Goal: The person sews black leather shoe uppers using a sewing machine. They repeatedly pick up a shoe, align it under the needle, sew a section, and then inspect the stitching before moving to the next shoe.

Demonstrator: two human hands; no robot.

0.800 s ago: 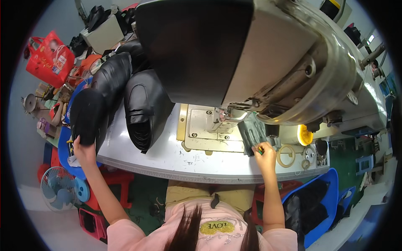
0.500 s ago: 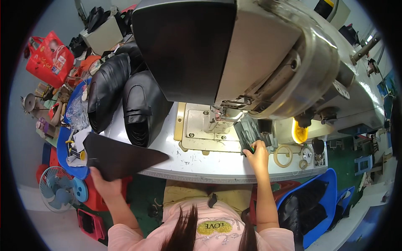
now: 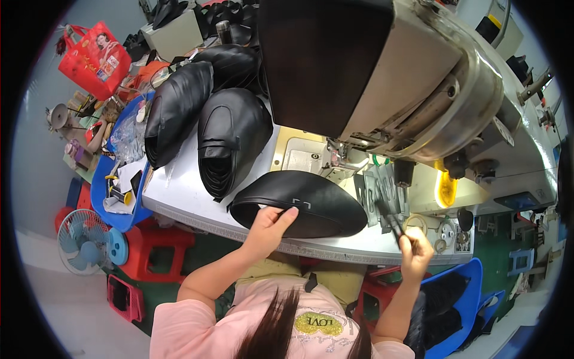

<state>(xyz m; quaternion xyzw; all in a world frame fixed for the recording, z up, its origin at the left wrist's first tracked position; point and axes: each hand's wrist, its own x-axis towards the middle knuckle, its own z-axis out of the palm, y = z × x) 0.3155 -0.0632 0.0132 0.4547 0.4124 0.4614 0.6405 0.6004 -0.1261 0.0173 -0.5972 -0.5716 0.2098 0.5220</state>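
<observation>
In my left hand (image 3: pixel 270 228) is a black leather shoe upper (image 3: pixel 317 197), pinched at its near edge between thumb and fingers. It curves in front of the sewing machine's metal bed (image 3: pixel 302 153), and small pale marks show beside my thumb. My right hand (image 3: pixel 417 248) is closed on a narrow black strip (image 3: pixel 391 221), which is somewhat blurred and tilts up to the left. Beyond that strip, several dark grey strips (image 3: pixel 382 185) lie in a loose pile right of the machine bed.
The sewing machine head (image 3: pixel 412 78) overhangs the white table (image 3: pixel 179 200). Stacked black shoe uppers (image 3: pixel 236 134) stand to the left. Blue bins (image 3: pixel 122 218) flank the table, with a red stool (image 3: pixel 158 248) and a fan (image 3: pixel 86 242) at lower left. A tape ring (image 3: pixel 414 222) lies at right.
My left hand has brought the shoe upper rightward in front of the machine, turning its marked side up. My right hand has drawn back from the strip pile, lifting a black strip.
</observation>
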